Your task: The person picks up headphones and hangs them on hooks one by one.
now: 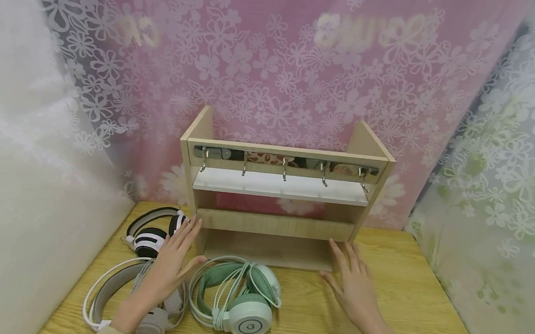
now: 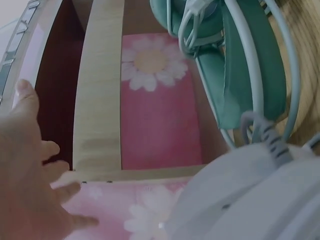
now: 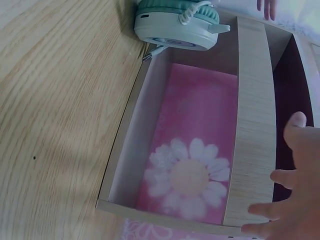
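A small wooden shelf [image 1: 275, 224] with a row of metal hooks [image 1: 284, 169] along its top front stands on the table. My left hand [image 1: 169, 266] reaches to the shelf's lower left side, fingers spread and extended. At the lower right side is my right hand [image 1: 355, 290], its fingers also spread. Whether either hand touches the wood I cannot tell. Between the hands, mint-green headphones [image 1: 250, 320] with a coiled cable lie before the shelf. Grey-white headphones [image 1: 103, 292] lie partly hidden under my left forearm; black-and-white headphones [image 1: 150, 241] sit behind them.
A white board [image 1: 280, 185] spans the shelf behind the hooks. The wood-grain table [image 1: 425, 299] extends to the right of the shelf. A pink flowered curtain [image 1: 273, 75] hangs behind, with pale sheets on the left [image 1: 41, 173] and right [image 1: 504, 202].
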The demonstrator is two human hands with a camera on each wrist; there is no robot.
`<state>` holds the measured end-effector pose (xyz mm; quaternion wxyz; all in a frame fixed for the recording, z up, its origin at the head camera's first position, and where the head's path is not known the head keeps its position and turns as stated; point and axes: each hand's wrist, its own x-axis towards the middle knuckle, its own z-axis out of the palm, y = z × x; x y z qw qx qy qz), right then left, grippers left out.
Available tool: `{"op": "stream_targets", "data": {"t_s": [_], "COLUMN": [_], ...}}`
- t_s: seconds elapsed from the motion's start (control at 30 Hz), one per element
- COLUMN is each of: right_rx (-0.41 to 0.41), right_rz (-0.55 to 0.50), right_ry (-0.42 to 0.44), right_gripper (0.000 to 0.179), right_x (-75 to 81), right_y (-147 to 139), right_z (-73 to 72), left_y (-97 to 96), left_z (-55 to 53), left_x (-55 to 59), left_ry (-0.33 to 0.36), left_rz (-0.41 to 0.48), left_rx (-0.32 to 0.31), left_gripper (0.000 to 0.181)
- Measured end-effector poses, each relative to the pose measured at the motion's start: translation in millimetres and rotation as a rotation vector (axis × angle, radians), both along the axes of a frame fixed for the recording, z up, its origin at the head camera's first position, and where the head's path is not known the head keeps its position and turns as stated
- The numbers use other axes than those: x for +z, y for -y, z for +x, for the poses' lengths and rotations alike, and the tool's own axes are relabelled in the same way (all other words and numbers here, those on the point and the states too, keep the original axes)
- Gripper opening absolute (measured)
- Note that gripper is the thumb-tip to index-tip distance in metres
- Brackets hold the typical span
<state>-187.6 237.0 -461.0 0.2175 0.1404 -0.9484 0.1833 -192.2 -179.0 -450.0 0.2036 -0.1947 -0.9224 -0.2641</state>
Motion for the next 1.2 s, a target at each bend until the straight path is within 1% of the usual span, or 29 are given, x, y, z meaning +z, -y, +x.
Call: {"op": "stream_targets", "data": {"t_s": [0.07, 0.13, 0.2, 0.3, 0.4, 0.47, 0.57, 0.63, 0.7, 0.83, 0.97, 1.1, 1.2], "right_rx": [0.030, 0.060, 0.090, 0.122, 0.140, 0.143, 0.168, 0.188, 0.216, 0.258, 0.297, 0.342, 0.388], "right_rz": [-0.029, -0.069, -0.111, -0.164, -0.213, -0.238, -0.286, -0.305, -0.324, -0.335, -0.340, -0.322, -0.309], "right_ry": [-0.034, -0.042, -0.044, -0.042, -0.027, 0.013, 0.119, 0.183, 0.226, 0.252, 0.274, 0.302, 0.320], "right_gripper": [0.066, 0.058, 0.049, 0.038, 0.031, 0.029, 0.029, 0.029, 0.029, 0.030, 0.031, 0.031, 0.032], "right_x": [2.6, 4.4, 5.9, 6.1, 7.2, 8.5, 10.4, 9.3, 7.6, 6.0, 7.0, 5.9, 4.1], "right_y": [1, 3, 5, 8, 12, 15, 21, 25, 30, 39, 50, 62, 68], "right_z": [-2.1, -4.4, -7.7, -13.7, -20.4, -25.1, -33.1, -38.2, -42.4, -47.6, -53.9, -61.4, -66.8], "left_y": [2.9, 5.3, 7.4, 9.3, 9.7, 9.3, 9.0, 9.7, 10.4, 12.1, 13.6, 15.3, 16.0], "left_z": [-0.1, -0.1, 0.1, -0.1, -1.9, -4.9, -10.5, -13.9, -16.8, -19.3, -20.3, -22.1, -24.6], "left_x": [4.1, 8.4, 12.3, 18.2, 25.1, 30.8, 40.5, 46.9, 53.7, 68.0, 83.3, 99.8, 113.0], "left_ry": [-0.010, -0.026, -0.043, -0.079, -0.118, -0.150, -0.211, -0.266, -0.330, -0.416, -0.442, -0.493, -0.527], "left_rz": [0.026, 0.046, 0.053, 0.058, 0.054, 0.051, 0.043, 0.037, 0.033, 0.020, 0.029, 0.059, 0.072], "left_rx": [-0.029, -0.052, -0.061, -0.069, -0.084, -0.098, -0.109, -0.119, -0.137, -0.148, -0.134, -0.128, -0.127], "left_gripper": [0.067, 0.056, 0.047, 0.038, 0.033, 0.031, 0.030, 0.030, 0.030, 0.031, 0.036, 0.040, 0.038]}}
